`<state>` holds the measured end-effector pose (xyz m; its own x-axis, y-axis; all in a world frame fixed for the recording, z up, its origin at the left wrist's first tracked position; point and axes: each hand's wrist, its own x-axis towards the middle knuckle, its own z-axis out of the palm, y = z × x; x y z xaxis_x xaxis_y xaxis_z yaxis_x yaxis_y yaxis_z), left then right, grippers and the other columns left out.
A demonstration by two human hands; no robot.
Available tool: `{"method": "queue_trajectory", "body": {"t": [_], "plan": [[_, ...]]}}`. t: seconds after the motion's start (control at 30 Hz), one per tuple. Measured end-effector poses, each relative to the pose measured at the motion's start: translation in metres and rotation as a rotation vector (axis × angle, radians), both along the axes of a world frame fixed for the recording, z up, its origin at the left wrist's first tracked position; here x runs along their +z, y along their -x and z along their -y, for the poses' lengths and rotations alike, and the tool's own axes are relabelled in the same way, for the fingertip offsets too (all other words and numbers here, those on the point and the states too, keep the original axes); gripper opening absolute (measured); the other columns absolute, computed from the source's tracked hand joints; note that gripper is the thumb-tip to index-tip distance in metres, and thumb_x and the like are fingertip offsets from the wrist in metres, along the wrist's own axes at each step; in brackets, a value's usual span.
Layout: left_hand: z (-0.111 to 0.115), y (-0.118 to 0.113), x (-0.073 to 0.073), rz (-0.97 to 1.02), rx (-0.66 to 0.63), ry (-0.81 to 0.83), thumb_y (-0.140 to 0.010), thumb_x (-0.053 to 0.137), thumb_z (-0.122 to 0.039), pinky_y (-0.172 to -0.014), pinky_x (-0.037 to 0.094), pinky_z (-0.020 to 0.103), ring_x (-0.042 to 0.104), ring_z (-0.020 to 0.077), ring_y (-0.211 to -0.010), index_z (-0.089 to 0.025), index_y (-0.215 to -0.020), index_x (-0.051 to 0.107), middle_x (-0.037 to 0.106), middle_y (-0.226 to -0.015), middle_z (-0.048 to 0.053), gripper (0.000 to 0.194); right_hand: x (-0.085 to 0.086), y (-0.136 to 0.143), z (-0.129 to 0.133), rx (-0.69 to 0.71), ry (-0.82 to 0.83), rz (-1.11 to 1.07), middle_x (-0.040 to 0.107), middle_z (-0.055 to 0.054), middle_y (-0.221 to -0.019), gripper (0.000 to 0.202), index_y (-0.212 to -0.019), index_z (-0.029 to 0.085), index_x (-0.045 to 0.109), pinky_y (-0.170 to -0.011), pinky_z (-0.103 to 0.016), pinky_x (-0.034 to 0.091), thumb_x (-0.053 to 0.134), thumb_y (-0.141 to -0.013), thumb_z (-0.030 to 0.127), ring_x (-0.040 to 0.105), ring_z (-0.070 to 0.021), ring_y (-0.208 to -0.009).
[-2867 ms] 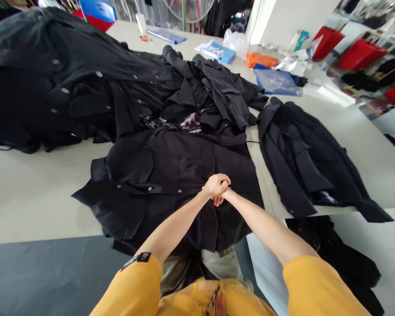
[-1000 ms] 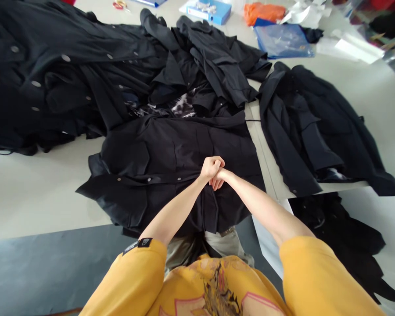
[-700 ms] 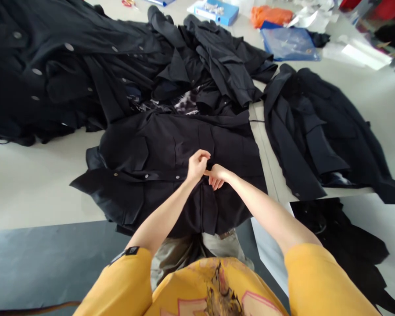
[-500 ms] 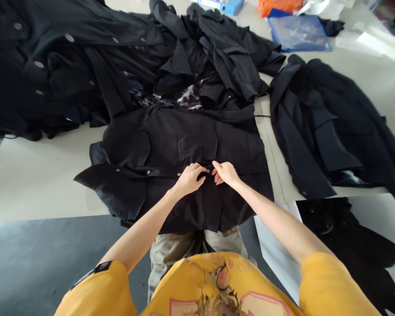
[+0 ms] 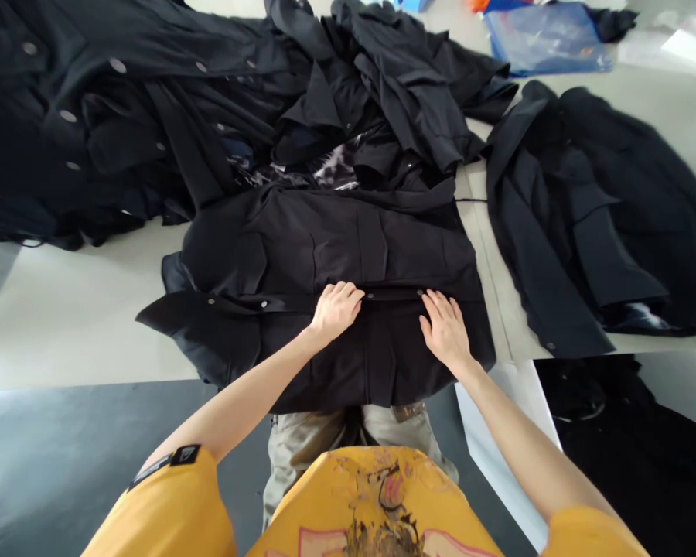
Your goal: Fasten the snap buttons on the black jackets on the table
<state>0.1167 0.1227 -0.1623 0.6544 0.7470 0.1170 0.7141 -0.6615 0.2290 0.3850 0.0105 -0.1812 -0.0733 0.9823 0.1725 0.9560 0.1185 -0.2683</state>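
A black jacket [image 5: 336, 247] lies front up before me, its collar to the left and its hem to the right. Metal snap buttons run along the front placket [image 5: 290, 303]. My left hand [image 5: 337, 311] is closed on the placket, thumb and fingers together just left of a button [image 5: 371, 295]. Farther right, my right hand [image 5: 448, 331] rests on the jacket with its fingers stretched out, fingertips by another button [image 5: 421, 292] near the hem. The button under my left hand is hidden.
Piled dark jackets [image 5: 121, 108] cover the back left of the table [image 5: 93, 325]. Another dark jacket [image 5: 591, 209] lies at right, with a blue clear plastic bag [image 5: 548, 42] behind it. Below the table's right edge, dark garments [image 5: 632, 433] lie beside a white panel [image 5: 499, 433].
My right hand has moved right along the placket toward the hem and spread its fingers. My left hand stays at about the same place, its fingers now more closed. The view has shifted slightly.
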Motion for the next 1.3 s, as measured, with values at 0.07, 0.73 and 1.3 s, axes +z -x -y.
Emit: {"method": "queue_trajectory", "body": {"t": [0.07,0.73,1.3], "plan": [[-0.003,0.027,-0.003,-0.004,0.004,-0.038,-0.094,0.048,-0.015,-0.085,0.043,0.045,0.058,0.0288,-0.098,-0.021,-0.114,0.066,0.065,-0.103,0.012,0.028,-0.001,-0.013,-0.011,0.028,0.010,0.023,0.040,-0.013,-0.155,0.054,-0.152,0.013,0.035,-0.121,-0.052,0.023,0.036,-0.101,0.029,0.033,-0.0278,-0.145],[-0.082,0.022,-0.006,0.092,0.130,-0.143,-0.095,0.049,-0.018,-0.114,0.030,0.055,0.054,0.0296,-0.122,-0.015,-0.119,0.064,0.063,-0.126,0.014,0.028,0.015,-0.099,-0.127,0.187,-0.111,0.210,0.062,-0.016,-0.131,0.041,-0.128,0.009,0.063,-0.114,-0.054,0.033,0.044,-0.091,0.016,0.054,-0.0299,-0.124],[0.024,0.041,-0.010,0.195,0.055,-0.083,-0.096,0.058,-0.025,-0.084,0.044,0.038,0.059,0.0234,-0.099,-0.018,-0.111,0.067,0.067,-0.107,0.009,0.019,0.018,0.089,-0.014,0.625,0.103,0.111,0.039,-0.014,-0.156,0.054,-0.147,0.014,0.045,-0.120,-0.054,0.023,0.049,-0.093,0.020,0.034,-0.0308,-0.144]]}}
